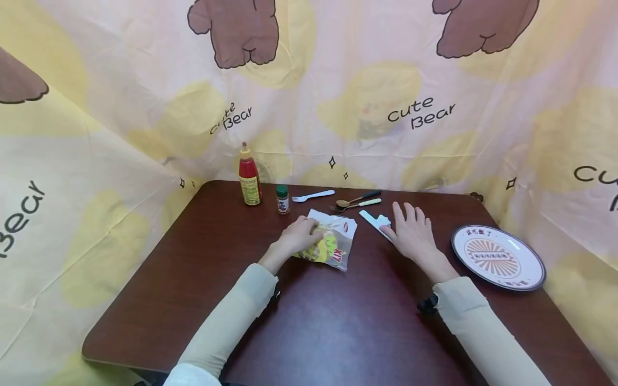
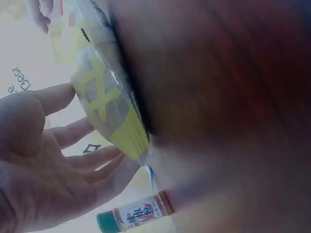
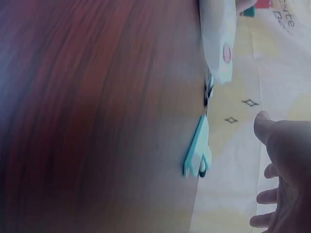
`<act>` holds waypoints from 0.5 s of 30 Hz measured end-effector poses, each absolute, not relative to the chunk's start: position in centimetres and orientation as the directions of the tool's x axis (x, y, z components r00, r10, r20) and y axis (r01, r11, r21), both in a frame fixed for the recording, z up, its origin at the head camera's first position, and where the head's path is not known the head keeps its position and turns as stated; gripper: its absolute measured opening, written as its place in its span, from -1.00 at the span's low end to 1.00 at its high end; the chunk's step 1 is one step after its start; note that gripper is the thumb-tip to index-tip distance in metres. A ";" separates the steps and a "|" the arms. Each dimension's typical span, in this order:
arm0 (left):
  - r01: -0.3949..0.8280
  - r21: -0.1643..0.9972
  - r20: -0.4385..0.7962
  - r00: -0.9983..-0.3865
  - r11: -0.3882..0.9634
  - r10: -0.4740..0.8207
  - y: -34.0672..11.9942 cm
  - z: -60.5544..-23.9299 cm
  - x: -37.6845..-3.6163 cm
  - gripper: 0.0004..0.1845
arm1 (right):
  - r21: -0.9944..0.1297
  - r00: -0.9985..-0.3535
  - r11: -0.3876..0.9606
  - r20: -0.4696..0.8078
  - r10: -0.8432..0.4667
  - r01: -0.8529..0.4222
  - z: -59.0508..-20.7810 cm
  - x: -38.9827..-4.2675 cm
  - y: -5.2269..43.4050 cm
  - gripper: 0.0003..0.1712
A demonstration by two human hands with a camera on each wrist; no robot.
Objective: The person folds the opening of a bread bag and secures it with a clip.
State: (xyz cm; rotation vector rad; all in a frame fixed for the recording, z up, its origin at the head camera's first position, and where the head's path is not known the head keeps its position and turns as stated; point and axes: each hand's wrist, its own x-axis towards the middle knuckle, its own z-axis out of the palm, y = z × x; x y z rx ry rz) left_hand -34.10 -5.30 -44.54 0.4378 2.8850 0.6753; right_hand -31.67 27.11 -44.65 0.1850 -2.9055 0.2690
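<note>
A yellow-and-white snack bag [image 1: 334, 244] lies on the table. My left hand [image 1: 295, 236] is over its left side; in the left wrist view the thumb and loosely bent fingers touch the bag [image 2: 99, 92], with a gap between palm and bag. Just right of the bag is a pale blue bag clip [image 1: 374, 221], long and straight with a cloud-shaped piece. My right hand [image 1: 412, 233] hovers by the clip with its fingers spread and holds nothing. The right wrist view shows the clip [image 3: 197, 150] apart from those fingers.
Behind the bag stand a red sauce bottle [image 1: 249, 179] and a green-capped chilli powder jar [image 1: 282, 200]. A light blue fork [image 1: 314, 196], a dark-handled spoon [image 1: 357, 198] and a pale-handled fork [image 1: 359, 204] lie near the back edge. At right is a white patterned plate [image 1: 497, 256].
</note>
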 end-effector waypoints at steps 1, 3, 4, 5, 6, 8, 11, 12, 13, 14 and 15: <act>0.246 0.455 -0.077 -0.947 0.856 0.312 -5.2 -44.5 -34.0 -0.44 | -0.161 -0.965 0.975 0.236 -0.113 -0.153 -44.7 -31.8 26.7 -0.05; 0.244 0.467 -0.081 -0.945 0.850 0.316 -5.1 -44.4 -33.6 -0.44 | -0.157 -0.962 0.973 0.242 -0.125 -0.166 -44.8 -32.0 26.0 -0.05; 0.246 0.473 -0.083 -0.944 0.846 0.320 -5.1 -44.4 -33.5 -0.45 | -0.163 -0.963 0.972 0.238 -0.126 -0.168 -44.8 -32.1 25.7 -0.05; 0.248 0.479 -0.084 -0.942 0.842 0.325 -5.0 -44.4 -33.3 -0.45 | -0.169 -0.964 0.971 0.234 -0.125 -0.167 -44.9 -32.2 25.3 -0.05; 0.252 0.482 -0.084 -0.940 0.839 0.331 -5.0 -44.3 -33.2 -0.45 | -0.175 -0.966 0.971 0.226 -0.122 -0.163 -45.0 -32.3 24.9 -0.05; 0.263 0.486 -0.082 -0.936 0.834 0.343 -4.8 -44.2 -32.9 -0.45 | -0.189 -0.970 0.970 0.216 -0.112 -0.154 -45.2 -32.6 24.2 -0.06; 0.275 0.493 -0.086 -0.929 0.826 0.361 -4.6 -44.1 -32.4 -0.46 | -0.206 -0.974 0.969 0.207 -0.096 -0.139 -45.6 -33.0 23.2 -0.11; 0.279 0.495 -0.088 -0.926 0.823 0.367 -4.5 -44.0 -32.3 -0.46 | -0.212 -0.975 0.968 0.204 -0.091 -0.135 -45.7 -33.1 22.9 -0.13; 0.282 0.499 -0.088 -0.924 0.819 0.372 -4.4 -44.0 -32.2 -0.47 | -0.220 -0.976 0.967 0.200 -0.086 -0.130 -45.9 -33.2 22.6 -0.14; 0.285 0.504 -0.089 -0.922 0.816 0.376 -4.3 -44.0 -32.1 -0.47 | -0.231 -0.978 0.965 0.192 -0.080 -0.125 -46.0 -33.4 22.3 -0.16; 0.288 0.507 -0.088 -0.920 0.812 0.381 -4.2 -44.0 -31.9 -0.47 | -0.246 -0.980 0.962 0.183 -0.074 -0.119 -46.0 -33.5 22.1 -0.17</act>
